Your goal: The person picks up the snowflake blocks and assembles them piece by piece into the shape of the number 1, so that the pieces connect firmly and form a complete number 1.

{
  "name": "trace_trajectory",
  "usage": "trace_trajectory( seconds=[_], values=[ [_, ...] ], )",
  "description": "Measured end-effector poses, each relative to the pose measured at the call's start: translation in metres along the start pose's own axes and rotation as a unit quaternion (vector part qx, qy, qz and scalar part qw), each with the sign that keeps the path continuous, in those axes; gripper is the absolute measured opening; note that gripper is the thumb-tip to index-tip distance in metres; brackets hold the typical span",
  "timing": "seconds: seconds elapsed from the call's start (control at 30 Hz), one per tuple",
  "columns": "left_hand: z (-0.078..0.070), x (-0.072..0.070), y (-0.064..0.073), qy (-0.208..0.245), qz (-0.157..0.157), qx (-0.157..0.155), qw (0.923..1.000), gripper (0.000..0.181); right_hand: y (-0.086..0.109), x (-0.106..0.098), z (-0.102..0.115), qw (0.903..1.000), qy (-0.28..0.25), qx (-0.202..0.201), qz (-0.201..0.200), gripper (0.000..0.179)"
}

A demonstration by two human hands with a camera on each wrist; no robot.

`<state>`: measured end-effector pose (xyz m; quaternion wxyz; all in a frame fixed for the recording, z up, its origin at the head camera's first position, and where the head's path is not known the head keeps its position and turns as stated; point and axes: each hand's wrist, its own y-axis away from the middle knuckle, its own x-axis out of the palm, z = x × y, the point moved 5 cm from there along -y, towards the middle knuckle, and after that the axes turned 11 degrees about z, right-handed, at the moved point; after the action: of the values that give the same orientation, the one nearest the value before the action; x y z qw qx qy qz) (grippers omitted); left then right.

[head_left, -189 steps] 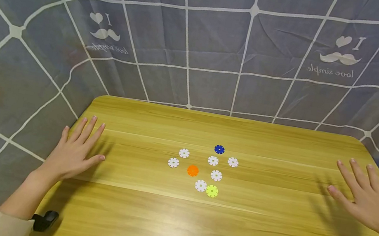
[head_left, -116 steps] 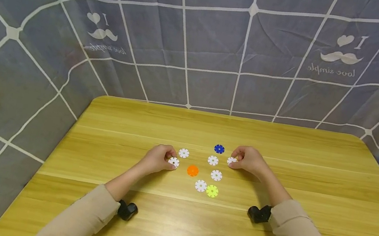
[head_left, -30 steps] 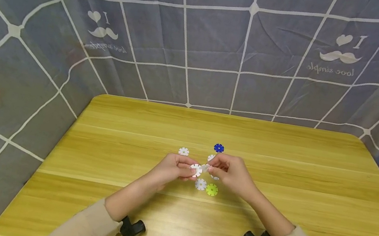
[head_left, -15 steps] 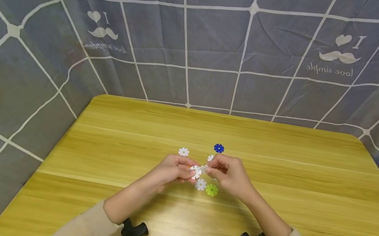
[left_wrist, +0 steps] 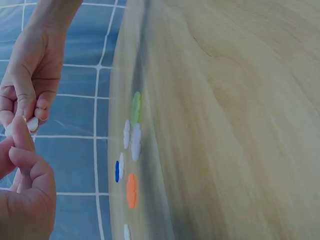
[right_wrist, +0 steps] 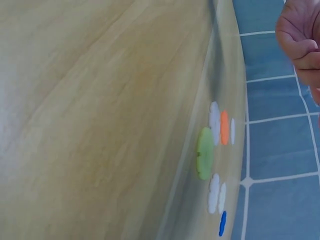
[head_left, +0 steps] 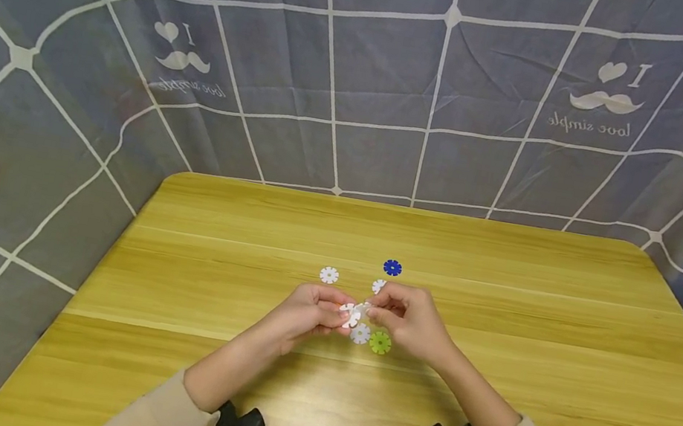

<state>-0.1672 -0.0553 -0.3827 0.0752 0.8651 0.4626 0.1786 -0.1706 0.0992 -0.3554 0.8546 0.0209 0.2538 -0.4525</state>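
In the head view my left hand (head_left: pixel 307 316) pinches a white notched disc (head_left: pixel 351 315) between thumb and fingers, its face turned up to the camera. Facing it, my right hand (head_left: pixel 414 322) pinches a second white notched disc (head_left: pixel 364 309), tilted more edge-on. The two discs meet at their edges above the table; how deeply they interlock is too small to tell. In the left wrist view both hands come together at the left edge, fingers covering most of the discs. An orange disc (left_wrist: pixel 131 191) lies below the hands, mostly hidden in the head view.
On the wooden table (head_left: pixel 309 404) lie a blue disc (head_left: pixel 392 267), a yellow-green disc (head_left: pixel 380 342) and several white discs, one white disc (head_left: pixel 329 275) behind my left hand, another white disc (head_left: pixel 360 334) beside the yellow-green one. A grey-blue curtain (head_left: pixel 381 99) stands behind.
From spread above the table's sides, both hands have come in and each picked up a white disc. They brought the discs together over the middle; lately the discs have shifted slightly and drawn closer.
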Motion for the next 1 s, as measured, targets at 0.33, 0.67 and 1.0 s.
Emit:
trace_trajectory(
  seconds=[0.33,0.67,1.0],
  values=[
    [0.001,-0.003,0.000,-0.014,0.015,0.000,0.9998,0.030,-0.002,-0.002,-0.010,0.9988,-0.032,0.028,0.025,0.001],
    [0.007,-0.005,-0.002,-0.029,0.011,-0.010,0.9995,0.028,-0.001,-0.006,-0.012,0.9988,-0.007,0.043,0.021,0.006],
    [0.016,-0.001,-0.002,-0.050,0.027,-0.006,0.9984,0.030,0.002,0.002,-0.015,0.9980,-0.012,0.029,0.054,0.009]
  ],
)
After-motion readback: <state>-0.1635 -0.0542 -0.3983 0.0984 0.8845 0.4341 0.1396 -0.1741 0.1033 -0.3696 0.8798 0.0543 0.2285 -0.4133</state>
